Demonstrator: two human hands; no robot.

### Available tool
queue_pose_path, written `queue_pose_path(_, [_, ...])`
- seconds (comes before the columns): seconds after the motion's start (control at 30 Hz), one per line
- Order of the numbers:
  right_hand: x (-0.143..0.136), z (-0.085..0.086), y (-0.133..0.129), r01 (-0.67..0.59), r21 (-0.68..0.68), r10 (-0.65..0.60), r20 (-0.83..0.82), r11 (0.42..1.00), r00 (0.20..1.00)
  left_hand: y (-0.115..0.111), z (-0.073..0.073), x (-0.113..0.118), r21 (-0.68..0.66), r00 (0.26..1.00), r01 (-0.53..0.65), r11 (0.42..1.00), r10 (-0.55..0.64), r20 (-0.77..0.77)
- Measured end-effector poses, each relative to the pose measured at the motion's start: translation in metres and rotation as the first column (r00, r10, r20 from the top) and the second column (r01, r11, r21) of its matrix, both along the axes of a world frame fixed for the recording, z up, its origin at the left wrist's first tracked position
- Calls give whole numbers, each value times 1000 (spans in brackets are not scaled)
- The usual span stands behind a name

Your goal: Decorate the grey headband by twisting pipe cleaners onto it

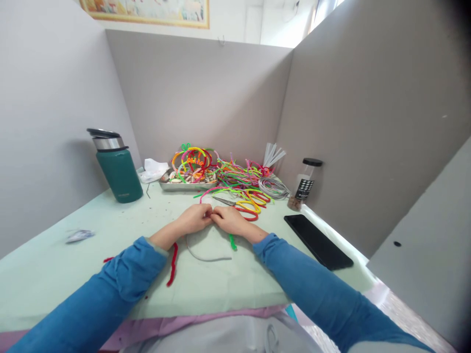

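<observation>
Pipe cleaners (pixel 237 175): partly looped on metal tray (pixel 187 187), partly loose, seemingly unworked.
Left hand (pixel 195 218): pinched narrow, contents hidden.
Right hand (pixel 228 220): likewise.

The fingertips of the left hand (pixel 193 219) and right hand (pixel 228 220) meet, hiding whatever lies between them. A grey strand (pixel 206 259) runs out of sight at the left hand, and a green fuzzy piece (pixel 233 242) at the right. The left sleeve (pixel 139 268) covers part of a red fuzzy scrap (pixel 108 259). The packet (pixel 80 236) is too blurred to identify; the jar label's (pixel 304 187) print is too small to read. The top edge crops the wall picture (pixel 147 12).
</observation>
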State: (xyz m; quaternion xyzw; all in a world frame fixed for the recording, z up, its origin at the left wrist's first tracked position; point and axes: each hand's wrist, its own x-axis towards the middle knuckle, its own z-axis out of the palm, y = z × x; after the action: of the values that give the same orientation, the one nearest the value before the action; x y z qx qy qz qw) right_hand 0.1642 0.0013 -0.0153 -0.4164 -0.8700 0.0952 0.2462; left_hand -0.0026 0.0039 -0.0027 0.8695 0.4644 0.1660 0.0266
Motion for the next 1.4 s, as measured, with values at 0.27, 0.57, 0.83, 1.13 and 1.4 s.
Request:
queue_pose_path(0.27, [0,0,1,7,-11,-7,-27,1000,1000,-3,4,1,-19,998,25,1000,-24,54])
queue_pose_path(0.57, [0,-1,4,20,-35,-22,-77,999,997,1,3,-1,45,994,30,999,-35,102])
queue_pose_path(0.83, [0,2,1,27,-34,-30,-79,999,996,0,3,0,-3,995,-68,998,68,79])
queue_pose_path(1.13, [-1,3,0,57,-40,-60,-61,998,996,-2,4,2,-9,993,-93,996,94,65])
queue_pose_path(1.4, [-1,5,-2,59,-63,-64,-89,996,994,-3,5,2,-32,994,-75,997,77,80])
